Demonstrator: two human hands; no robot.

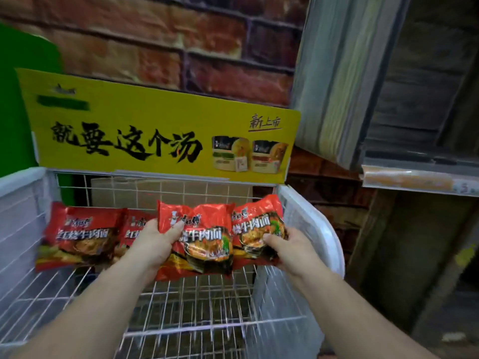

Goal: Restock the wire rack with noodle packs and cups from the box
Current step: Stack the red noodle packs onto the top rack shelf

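Note:
Several red noodle packs stand in a row along the back of the white wire rack [197, 301]. My left hand [153, 244] grips the third red noodle pack [204, 244] by its left edge. My right hand [285, 247] holds the lower right corner of the rightmost noodle pack [256, 226], which leans against the rack's right side. Two more packs, a far left noodle pack [80, 237] and a second noodle pack [134, 226], partly hidden behind my left hand, rest to the left. No box or cups are in view.
A yellow sign [155, 128] with black lettering rises behind the rack, in front of a brick wall [160, 40]. White plastic side panels [311, 224] flank the shelf. A dark wooden shelf unit [420, 156] stands to the right. A green panel [23, 99] is at the left.

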